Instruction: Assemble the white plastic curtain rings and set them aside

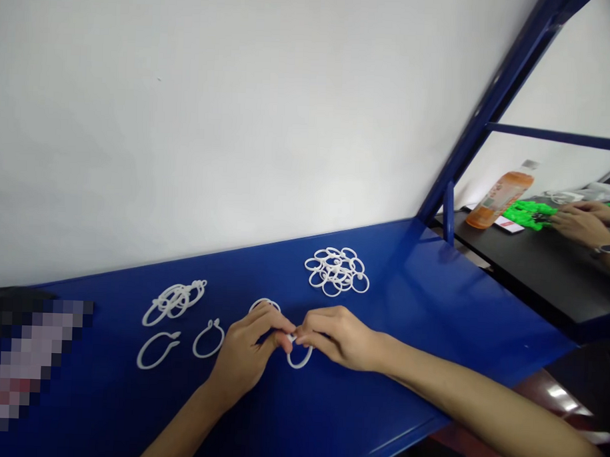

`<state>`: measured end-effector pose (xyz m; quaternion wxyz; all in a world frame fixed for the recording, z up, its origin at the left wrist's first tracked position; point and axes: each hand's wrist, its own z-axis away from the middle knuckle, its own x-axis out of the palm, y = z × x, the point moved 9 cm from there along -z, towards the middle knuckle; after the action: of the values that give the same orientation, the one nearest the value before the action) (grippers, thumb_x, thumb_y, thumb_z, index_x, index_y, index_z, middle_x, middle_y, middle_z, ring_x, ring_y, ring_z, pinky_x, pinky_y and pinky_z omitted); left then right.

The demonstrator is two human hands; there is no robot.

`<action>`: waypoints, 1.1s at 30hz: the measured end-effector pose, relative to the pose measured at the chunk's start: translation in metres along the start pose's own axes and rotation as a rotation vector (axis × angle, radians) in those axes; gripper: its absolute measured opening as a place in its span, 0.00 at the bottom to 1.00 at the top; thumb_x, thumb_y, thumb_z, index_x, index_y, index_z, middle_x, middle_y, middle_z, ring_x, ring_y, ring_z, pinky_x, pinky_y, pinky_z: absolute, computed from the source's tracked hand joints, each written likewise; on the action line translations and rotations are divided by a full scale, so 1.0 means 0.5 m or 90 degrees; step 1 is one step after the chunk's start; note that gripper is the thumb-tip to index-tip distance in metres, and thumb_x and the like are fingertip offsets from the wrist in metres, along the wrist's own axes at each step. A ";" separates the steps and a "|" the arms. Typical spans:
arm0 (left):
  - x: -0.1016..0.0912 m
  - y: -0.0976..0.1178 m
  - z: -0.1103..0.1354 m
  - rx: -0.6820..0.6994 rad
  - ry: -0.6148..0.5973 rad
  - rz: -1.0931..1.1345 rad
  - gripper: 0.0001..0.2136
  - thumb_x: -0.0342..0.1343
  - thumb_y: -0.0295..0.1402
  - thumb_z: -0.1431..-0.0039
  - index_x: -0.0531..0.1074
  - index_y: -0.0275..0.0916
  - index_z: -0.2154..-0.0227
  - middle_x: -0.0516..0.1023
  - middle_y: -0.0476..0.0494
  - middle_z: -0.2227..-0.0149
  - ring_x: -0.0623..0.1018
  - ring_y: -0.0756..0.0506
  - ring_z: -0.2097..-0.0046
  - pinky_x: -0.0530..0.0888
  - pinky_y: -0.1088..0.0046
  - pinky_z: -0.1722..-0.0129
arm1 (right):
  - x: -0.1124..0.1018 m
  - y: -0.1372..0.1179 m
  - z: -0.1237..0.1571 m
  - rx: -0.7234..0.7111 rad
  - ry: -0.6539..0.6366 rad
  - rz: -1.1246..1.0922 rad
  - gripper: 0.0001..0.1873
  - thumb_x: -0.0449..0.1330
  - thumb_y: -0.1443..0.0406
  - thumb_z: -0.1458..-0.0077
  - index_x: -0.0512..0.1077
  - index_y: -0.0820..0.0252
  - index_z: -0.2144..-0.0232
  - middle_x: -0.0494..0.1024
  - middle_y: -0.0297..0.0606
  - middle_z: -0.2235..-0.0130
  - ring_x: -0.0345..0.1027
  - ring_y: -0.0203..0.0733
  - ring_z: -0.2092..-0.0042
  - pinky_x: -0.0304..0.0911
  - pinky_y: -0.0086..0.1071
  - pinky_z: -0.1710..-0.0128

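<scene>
Both my hands meet over the middle of a blue table. My left hand and my right hand pinch the ends of one white plastic ring, which hangs below my fingertips just above the tabletop. Another white ring peeks out behind my left hand. To the left lie two single open rings and a linked bunch of rings. A loose pile of white rings sits farther back, beyond my right hand.
A white wall rises behind the table, and a blue metal post slants up at the right. Beyond it, on a black table, stand an orange drink bottle and green parts, with another person's hands on them.
</scene>
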<state>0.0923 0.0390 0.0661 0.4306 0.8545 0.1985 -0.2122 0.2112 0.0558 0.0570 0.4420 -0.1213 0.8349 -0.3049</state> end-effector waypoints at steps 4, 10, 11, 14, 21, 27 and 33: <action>0.001 -0.024 -0.003 -0.061 -0.005 -0.006 0.08 0.55 0.31 0.38 0.76 0.43 0.72 0.78 0.52 0.73 0.76 0.50 0.69 0.73 0.75 0.66 | 0.003 0.013 -0.006 0.038 0.011 0.066 0.13 0.50 0.62 0.29 0.72 0.60 0.59 0.78 0.39 0.63 0.73 0.36 0.64 0.70 0.29 0.63; -0.015 -0.106 0.012 -0.263 0.023 0.071 0.12 0.55 0.44 0.38 0.75 0.42 0.67 0.81 0.49 0.69 0.80 0.47 0.67 0.75 0.71 0.66 | -0.032 -0.004 -0.014 -0.012 0.038 0.162 0.18 0.57 0.56 0.34 0.69 0.60 0.47 0.72 0.47 0.47 0.71 0.44 0.50 0.73 0.38 0.54; -0.016 -0.112 0.014 -0.281 0.024 0.095 0.13 0.55 0.46 0.38 0.75 0.42 0.66 0.82 0.49 0.69 0.81 0.46 0.66 0.76 0.71 0.65 | -0.031 -0.011 -0.014 -0.030 0.026 0.177 0.17 0.56 0.56 0.34 0.70 0.59 0.48 0.72 0.47 0.46 0.72 0.43 0.51 0.73 0.38 0.54; -0.011 -0.115 0.016 -0.298 0.001 0.140 0.14 0.54 0.48 0.38 0.74 0.42 0.66 0.82 0.48 0.67 0.82 0.46 0.64 0.77 0.70 0.62 | -0.027 -0.027 -0.012 -0.073 0.015 0.213 0.15 0.52 0.59 0.31 0.73 0.59 0.52 0.72 0.47 0.47 0.73 0.39 0.56 0.74 0.35 0.57; -0.029 -0.075 -0.005 -0.088 -0.021 -0.240 0.14 0.51 0.39 0.35 0.73 0.45 0.50 0.81 0.44 0.54 0.77 0.41 0.52 0.73 0.58 0.49 | -0.083 0.042 -0.007 0.084 0.150 0.312 0.11 0.52 0.63 0.31 0.74 0.60 0.58 0.71 0.49 0.46 0.74 0.42 0.57 0.74 0.39 0.58; -0.011 -0.087 0.004 0.002 -0.168 -0.408 0.15 0.50 0.32 0.38 0.73 0.44 0.49 0.78 0.42 0.49 0.73 0.38 0.47 0.69 0.55 0.47 | -0.149 0.137 0.003 0.191 0.208 0.387 0.08 0.55 0.66 0.33 0.74 0.62 0.56 0.73 0.48 0.51 0.72 0.46 0.53 0.73 0.43 0.53; -0.011 -0.096 0.010 -0.031 -0.219 -0.416 0.19 0.51 0.32 0.40 0.71 0.45 0.46 0.75 0.43 0.45 0.70 0.38 0.43 0.66 0.55 0.42 | -0.141 0.160 0.002 0.205 0.181 0.395 0.07 0.58 0.65 0.35 0.77 0.60 0.58 0.75 0.44 0.54 0.70 0.45 0.53 0.71 0.41 0.53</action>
<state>0.0618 0.0604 0.0354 0.3871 0.6877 0.3906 -0.4740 0.2583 0.1516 0.0540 0.4065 0.2518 0.8264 -0.2974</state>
